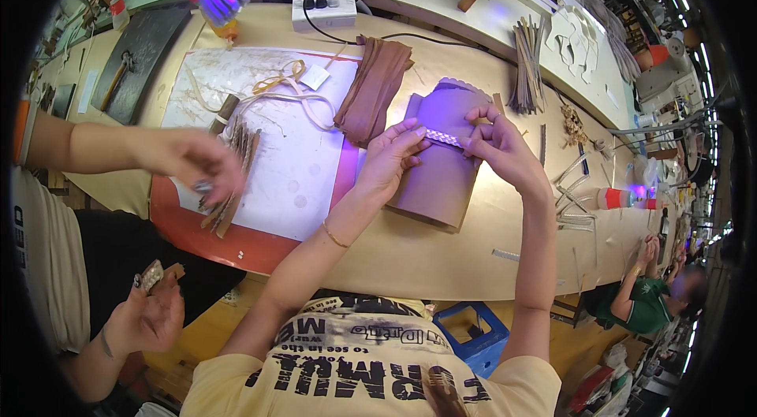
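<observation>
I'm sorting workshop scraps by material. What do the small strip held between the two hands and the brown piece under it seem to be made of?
The strip, pinched by the left hand and right hand, looks like a metallic or studded trim: pale, glinting segments, though violet light colours it. The brown piece looks like matte leather or leatherette: a smooth, stiff sheet with a folded edge.
</observation>
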Demonstrator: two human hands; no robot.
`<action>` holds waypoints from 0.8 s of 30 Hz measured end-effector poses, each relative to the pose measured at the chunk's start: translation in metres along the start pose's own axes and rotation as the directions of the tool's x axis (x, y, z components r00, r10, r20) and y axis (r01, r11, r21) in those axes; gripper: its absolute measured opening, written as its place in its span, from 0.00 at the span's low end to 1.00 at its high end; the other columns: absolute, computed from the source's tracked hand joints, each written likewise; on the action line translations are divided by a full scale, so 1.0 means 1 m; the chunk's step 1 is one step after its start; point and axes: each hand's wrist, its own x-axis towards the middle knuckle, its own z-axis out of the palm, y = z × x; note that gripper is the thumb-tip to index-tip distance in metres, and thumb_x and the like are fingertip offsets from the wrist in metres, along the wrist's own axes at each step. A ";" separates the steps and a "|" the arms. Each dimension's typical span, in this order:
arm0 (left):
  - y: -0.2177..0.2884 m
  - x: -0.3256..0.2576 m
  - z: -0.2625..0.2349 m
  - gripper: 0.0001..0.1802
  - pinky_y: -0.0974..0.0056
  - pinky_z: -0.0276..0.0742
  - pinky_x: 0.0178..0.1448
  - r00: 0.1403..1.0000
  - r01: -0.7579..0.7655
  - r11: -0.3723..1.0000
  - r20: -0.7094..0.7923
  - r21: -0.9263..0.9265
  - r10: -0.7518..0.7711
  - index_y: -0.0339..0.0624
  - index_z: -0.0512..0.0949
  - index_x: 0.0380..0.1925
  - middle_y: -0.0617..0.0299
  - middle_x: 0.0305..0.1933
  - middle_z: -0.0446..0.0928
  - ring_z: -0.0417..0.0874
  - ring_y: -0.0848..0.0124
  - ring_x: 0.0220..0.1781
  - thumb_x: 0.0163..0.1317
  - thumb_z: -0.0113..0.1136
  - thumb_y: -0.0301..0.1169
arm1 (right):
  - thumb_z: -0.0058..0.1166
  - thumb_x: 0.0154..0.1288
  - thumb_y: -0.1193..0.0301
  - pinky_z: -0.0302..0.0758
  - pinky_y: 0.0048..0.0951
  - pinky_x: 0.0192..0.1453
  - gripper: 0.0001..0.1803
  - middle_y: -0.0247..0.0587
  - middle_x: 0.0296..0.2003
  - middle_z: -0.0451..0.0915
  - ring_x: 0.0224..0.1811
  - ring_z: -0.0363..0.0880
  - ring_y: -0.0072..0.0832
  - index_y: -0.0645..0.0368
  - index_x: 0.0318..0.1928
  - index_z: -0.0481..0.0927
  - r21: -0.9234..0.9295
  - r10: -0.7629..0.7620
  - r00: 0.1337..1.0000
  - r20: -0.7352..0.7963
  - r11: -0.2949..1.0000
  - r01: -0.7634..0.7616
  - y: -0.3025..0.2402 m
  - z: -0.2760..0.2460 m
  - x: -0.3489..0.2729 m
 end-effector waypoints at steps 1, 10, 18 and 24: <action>0.001 0.000 0.000 0.21 0.74 0.72 0.41 0.996 0.069 0.997 -0.052 0.034 -0.067 0.44 0.72 0.56 0.69 0.45 0.81 0.81 0.79 0.44 0.65 0.65 0.32 | 0.59 0.66 0.74 0.73 0.23 0.38 0.19 0.28 0.25 0.74 0.32 0.76 0.18 0.59 0.53 0.67 -0.014 -0.004 1.000 0.001 1.000 0.004 0.000 0.000 0.000; 0.013 -0.005 0.009 0.22 0.72 0.74 0.41 0.994 0.098 0.995 -0.062 0.037 -0.095 0.43 0.71 0.57 0.67 0.45 0.81 0.82 0.77 0.45 0.65 0.64 0.31 | 0.58 0.65 0.77 0.63 0.17 0.33 0.18 0.26 0.25 0.71 0.27 0.67 0.14 0.61 0.52 0.67 -0.101 -0.090 0.996 -0.025 0.991 0.088 0.003 0.004 -0.002; 0.019 -0.010 0.015 0.20 0.75 0.69 0.39 0.986 0.132 0.990 -0.111 0.042 -0.127 0.46 0.73 0.56 0.69 0.43 0.81 0.81 0.79 0.43 0.65 0.64 0.30 | 0.57 0.64 0.78 0.62 0.17 0.31 0.18 0.25 0.23 0.67 0.26 0.65 0.13 0.60 0.51 0.66 -0.043 -0.063 0.998 -0.005 0.997 0.063 -0.001 0.003 -0.001; 0.021 -0.010 0.014 0.20 0.75 0.69 0.38 0.989 0.124 0.991 -0.091 0.046 -0.119 0.44 0.72 0.56 0.68 0.45 0.82 0.82 0.78 0.42 0.66 0.63 0.29 | 0.56 0.63 0.79 0.69 0.20 0.34 0.18 0.28 0.24 0.70 0.28 0.71 0.16 0.59 0.51 0.65 -0.056 -0.004 1.000 -0.002 0.998 0.004 -0.004 0.002 0.000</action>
